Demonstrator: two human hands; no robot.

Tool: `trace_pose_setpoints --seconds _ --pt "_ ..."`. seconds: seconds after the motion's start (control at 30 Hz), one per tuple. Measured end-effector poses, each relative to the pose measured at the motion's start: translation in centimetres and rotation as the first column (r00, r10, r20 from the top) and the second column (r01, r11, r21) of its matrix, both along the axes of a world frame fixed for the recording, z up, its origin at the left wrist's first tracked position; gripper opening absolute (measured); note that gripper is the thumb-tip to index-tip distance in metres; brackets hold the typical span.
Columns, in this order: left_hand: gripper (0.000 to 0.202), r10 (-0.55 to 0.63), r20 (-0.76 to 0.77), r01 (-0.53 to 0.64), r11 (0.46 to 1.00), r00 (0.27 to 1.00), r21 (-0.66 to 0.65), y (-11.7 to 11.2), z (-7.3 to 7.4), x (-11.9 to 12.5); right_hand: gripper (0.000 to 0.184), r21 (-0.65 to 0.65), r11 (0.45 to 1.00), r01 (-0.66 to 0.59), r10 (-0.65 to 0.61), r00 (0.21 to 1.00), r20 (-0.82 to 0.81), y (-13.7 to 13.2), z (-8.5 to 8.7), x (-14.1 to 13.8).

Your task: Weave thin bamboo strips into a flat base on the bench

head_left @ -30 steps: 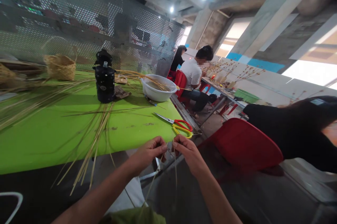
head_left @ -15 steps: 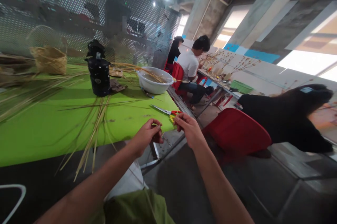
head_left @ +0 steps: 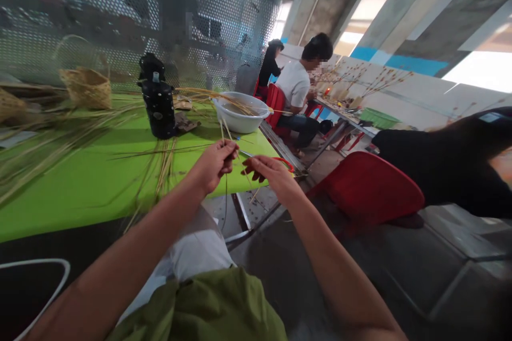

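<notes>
My left hand point(head_left: 216, 166) is closed, pinching thin pale straw strips point(head_left: 224, 131) that stick up above its fingers. Close beside it, my right hand point(head_left: 269, 171) has its fingers curled around the lower part of a strip. Loose strip ends hang below both hands, over the table edge. Partly hidden behind my right hand lies a pair of scissors point(head_left: 285, 164), with a red handle loop and a bit of blade showing. More long straw strips point(head_left: 165, 162) rest on the green table point(head_left: 80, 191) to the left.
A white basin point(head_left: 242, 117) with strips across it stands at the back. Near it are a black bottle point(head_left: 158, 111) and a woven basket point(head_left: 87, 87). On the right, a red chair point(head_left: 376, 191) holds a person in black; other people sit farther off.
My hands have risen slightly and come closer together, and upright strips now show above my left hand. My right hand now covers part of the scissors. The view has shifted a little.
</notes>
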State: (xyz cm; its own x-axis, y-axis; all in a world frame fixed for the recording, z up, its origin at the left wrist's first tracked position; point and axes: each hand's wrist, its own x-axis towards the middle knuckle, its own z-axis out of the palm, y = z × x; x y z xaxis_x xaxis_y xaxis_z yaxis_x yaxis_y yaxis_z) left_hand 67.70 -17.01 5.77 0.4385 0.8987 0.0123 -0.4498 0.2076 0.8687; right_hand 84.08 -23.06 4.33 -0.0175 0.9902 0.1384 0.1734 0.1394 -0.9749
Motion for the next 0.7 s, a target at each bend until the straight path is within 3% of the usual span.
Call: trace_pose_setpoints --seconds 0.1,0.17,0.33,0.7 --pt "0.021 0.119 0.084 -0.115 0.992 0.989 -0.052 1.6 1.8 -1.9 0.044 -0.134 0.97 -0.203 0.203 0.979 -0.01 -1.3 -0.7 0.1" --pt "0.024 0.179 0.119 -0.172 0.983 0.977 -0.064 2.6 2.8 -3.2 0.045 -0.153 0.957 -0.245 0.238 0.969 -0.061 -1.8 -1.1 0.3" --pt "0.03 0.315 0.214 -0.302 0.949 0.925 -0.093 4.5 4.4 -6.2 0.04 -0.105 0.979 -0.176 0.167 0.982 -0.088 -1.5 -1.3 0.8" --pt "0.035 0.487 0.368 -0.442 0.874 0.792 -0.202 7.4 6.0 -13.5 0.044 -0.07 0.997 -0.026 0.034 0.992 0.122 1.1 -3.2 -0.6"
